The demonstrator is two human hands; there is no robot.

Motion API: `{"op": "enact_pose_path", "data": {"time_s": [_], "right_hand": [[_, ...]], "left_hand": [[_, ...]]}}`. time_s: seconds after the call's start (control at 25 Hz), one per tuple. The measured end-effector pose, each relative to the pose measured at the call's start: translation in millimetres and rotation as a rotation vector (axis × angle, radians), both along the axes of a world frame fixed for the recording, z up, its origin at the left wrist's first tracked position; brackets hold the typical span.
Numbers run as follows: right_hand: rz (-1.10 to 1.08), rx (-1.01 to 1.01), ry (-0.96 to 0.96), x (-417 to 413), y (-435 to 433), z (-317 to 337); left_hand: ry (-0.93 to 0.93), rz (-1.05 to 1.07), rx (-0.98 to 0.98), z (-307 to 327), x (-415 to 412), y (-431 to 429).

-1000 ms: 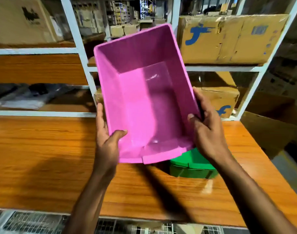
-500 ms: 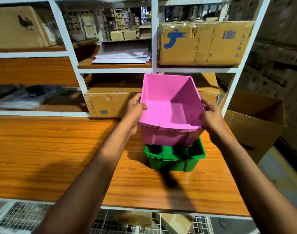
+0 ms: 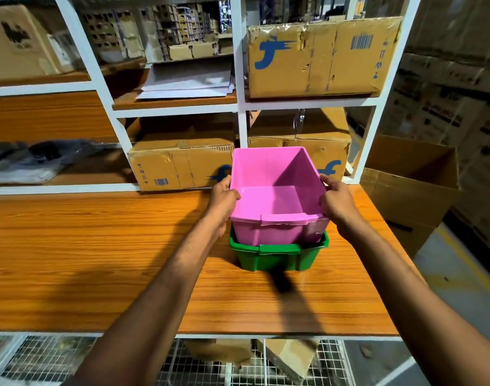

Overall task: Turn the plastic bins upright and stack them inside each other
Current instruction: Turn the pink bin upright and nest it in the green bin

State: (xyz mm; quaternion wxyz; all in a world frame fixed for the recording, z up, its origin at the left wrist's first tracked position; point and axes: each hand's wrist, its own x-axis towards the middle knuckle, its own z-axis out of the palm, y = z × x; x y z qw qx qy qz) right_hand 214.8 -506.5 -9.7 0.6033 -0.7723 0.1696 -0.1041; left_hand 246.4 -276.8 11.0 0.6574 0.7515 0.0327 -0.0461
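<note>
A pink plastic bin (image 3: 274,199) stands upright with its lower part nested inside a green plastic bin (image 3: 277,254) on the wooden table (image 3: 99,260). My left hand (image 3: 223,197) grips the pink bin's left rim and my right hand (image 3: 337,201) grips its right rim. Only the green bin's rim and front wall show below the pink one. Both bins are empty as far as I can see.
Behind the bins a white metal shelf rack (image 3: 239,107) holds cardboard boxes (image 3: 316,57) and a stack of flat white sheets (image 3: 188,82). An open cardboard box (image 3: 408,196) stands beyond the table's right edge. A wire mesh shelf (image 3: 57,358) lies below the table's front edge.
The pink bin went from tilted up toward me to upright, then down into the green bin. Both hands moved forward and down with it, keeping hold of its sides.
</note>
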Motion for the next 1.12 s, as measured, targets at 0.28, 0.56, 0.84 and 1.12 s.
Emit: {"op": "enact_pose_path", "data": {"time_s": [0.28, 0.56, 0.84, 1.12], "right_hand": [[-0.008, -0.205, 0.095, 11, -11, -39], [0.046, -0.412, 0.118, -21, 13, -32], [0.066, -0.450, 0.101, -22, 18, -35], [0.035, -0.633, 0.167, -10, 19, -40]], "left_hand": [[0.002, -0.048, 0.160, -37, 20, 2], [-0.016, -0.181, 0.365, -64, 15, 8], [-0.027, -0.156, 0.328, -80, 15, 5], [-0.056, -0.060, 0.215, -76, 8, 11]]}}
